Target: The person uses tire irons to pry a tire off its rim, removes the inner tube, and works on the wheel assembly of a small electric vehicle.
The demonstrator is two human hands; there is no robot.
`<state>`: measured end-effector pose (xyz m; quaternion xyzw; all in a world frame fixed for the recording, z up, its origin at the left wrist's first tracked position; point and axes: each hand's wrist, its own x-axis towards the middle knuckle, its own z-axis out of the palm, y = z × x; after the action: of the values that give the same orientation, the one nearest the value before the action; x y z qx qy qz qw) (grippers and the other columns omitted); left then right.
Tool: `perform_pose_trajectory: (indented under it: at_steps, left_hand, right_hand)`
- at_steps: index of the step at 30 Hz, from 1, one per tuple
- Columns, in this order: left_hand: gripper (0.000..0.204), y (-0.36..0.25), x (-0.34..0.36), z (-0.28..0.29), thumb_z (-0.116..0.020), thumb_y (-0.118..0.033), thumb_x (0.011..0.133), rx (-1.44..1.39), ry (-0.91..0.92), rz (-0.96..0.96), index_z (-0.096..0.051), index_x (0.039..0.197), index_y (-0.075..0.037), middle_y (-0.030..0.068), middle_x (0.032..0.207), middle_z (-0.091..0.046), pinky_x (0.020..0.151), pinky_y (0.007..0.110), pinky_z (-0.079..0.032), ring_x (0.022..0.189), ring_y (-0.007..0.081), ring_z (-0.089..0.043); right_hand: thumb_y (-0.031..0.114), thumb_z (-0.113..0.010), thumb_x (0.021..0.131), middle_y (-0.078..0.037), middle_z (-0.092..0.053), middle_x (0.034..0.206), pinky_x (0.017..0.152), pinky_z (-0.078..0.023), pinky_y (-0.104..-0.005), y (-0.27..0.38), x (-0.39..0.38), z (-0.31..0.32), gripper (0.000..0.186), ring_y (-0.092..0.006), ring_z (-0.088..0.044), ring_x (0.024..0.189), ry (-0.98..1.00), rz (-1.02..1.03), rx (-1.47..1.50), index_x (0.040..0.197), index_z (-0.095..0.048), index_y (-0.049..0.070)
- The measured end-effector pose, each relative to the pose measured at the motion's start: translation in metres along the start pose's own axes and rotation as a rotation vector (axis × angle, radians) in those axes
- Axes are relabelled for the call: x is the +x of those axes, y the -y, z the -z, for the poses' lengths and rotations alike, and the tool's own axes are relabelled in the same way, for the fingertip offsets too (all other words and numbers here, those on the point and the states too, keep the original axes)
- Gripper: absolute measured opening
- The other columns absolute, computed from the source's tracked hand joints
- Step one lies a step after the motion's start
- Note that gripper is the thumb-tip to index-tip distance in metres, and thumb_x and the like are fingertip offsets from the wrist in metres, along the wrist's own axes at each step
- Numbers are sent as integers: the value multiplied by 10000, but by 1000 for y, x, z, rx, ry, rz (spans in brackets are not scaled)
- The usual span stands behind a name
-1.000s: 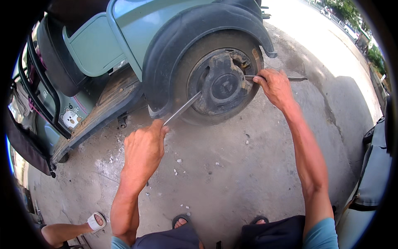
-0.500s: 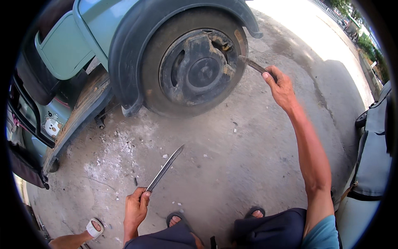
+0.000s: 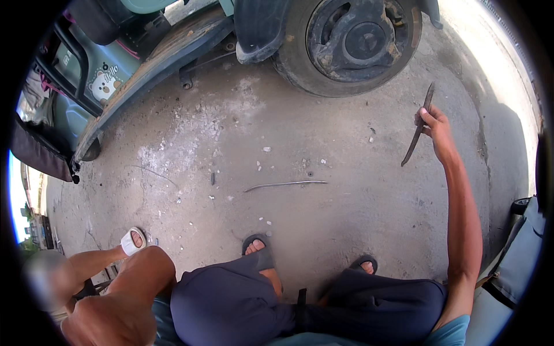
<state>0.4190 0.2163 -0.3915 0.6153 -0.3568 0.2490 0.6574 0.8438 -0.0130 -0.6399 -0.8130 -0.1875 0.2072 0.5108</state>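
My right hand (image 3: 434, 128) grips a dark flat metal bar (image 3: 416, 135), held upright-slanted over the concrete just below and right of the wheel (image 3: 360, 43), whose black hub cover is scuffed and rusty. A thin silver lever (image 3: 285, 184) lies on the ground in front of my feet, apart from both hands. My left hand (image 3: 92, 320) is down at the lower left on a bent arm, close by another person's leg; its fingers are not clearly visible, so whatever it holds or touches is hidden.
A green three-wheeler (image 3: 72, 86) with footboard (image 3: 144, 81) stands along the top and left. Another person's sandalled foot (image 3: 134, 241) is at lower left, near a blurred patch. A grey vehicle (image 3: 513, 254) is at right. Small white chips and debris (image 3: 266, 149) lie on the concrete.
The silver lever has left my left hand and now lies on the ground; that hand moved back to lower left. My right hand and bar came away from the wheel; the view shifted, wheel higher.
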Motion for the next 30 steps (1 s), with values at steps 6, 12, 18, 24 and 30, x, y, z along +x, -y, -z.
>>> perform_pose_trajectory:
  at_steps: [6,12,18,24,30]
  left_hand:
    - [65,-30,-20,-20,-563,-76,931,109,-134,52,-592,953,-130,-14,597,-486,456,241,-243,504,105,-472]
    - [76,-39,-25,-27,-568,-53,917,150,-139,10,-574,914,-129,-16,597,-468,464,257,-240,505,110,-458]
    - [100,-44,-16,-23,-559,-50,904,117,-65,102,-557,851,-134,-21,595,-461,469,247,-238,521,101,-471]
    - [83,-20,-17,-19,-528,-69,918,184,-32,-51,-561,906,-144,-28,609,-479,464,242,-234,518,92,-468]
    - [127,-10,-22,-8,-441,-130,985,168,8,-131,-557,1028,-155,-25,641,-513,455,226,-252,513,80,-475]
  right_hand:
    - [281,-613,1016,31,-577,794,659,-394,-265,-11,-18,-11,261,-80,-486,727,57,28,-254,1074,-707,45]
    - [232,-596,1023,28,-531,631,522,-334,-272,-39,-13,-18,231,-79,-434,543,255,-55,-243,1043,-694,24]
    - [186,-553,1032,-57,-661,719,600,-471,-286,-12,-31,-33,231,-133,-604,615,393,-188,-70,1078,-663,-12]
    - [250,-552,1001,-122,-729,897,733,-516,-303,3,-37,-29,288,-179,-678,770,367,-273,13,1113,-646,3]
    - [331,-549,1006,-123,-733,933,756,-513,-317,-7,-31,-26,361,-185,-677,824,365,-247,27,1127,-638,2]
